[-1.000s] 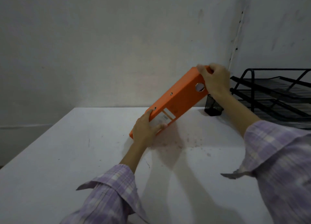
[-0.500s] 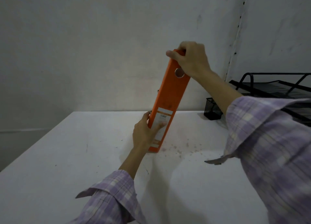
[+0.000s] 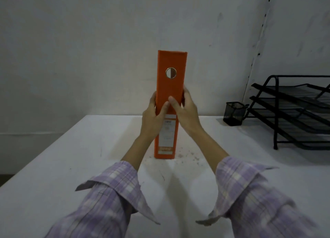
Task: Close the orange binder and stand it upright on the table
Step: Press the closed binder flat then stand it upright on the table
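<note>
The orange binder (image 3: 170,87) is closed and stands upright on the white table (image 3: 71,162), its spine with the round finger hole and white label facing me. My left hand (image 3: 153,116) clasps its left side at mid-height, thumb on the spine. My right hand (image 3: 185,110) clasps the right side at the same height, thumb also on the spine. The binder's bottom edge rests on the table surface.
A small black mesh pen cup (image 3: 234,113) stands at the back right by the wall. A black wire stacked letter tray (image 3: 294,112) fills the far right. Small crumbs lie on the table around the binder's base. The wall is close behind.
The binder swung from tilted to fully upright. My right hand slid from its top end down to mid-height, and my left hand moved up to mid-height on the left side.
</note>
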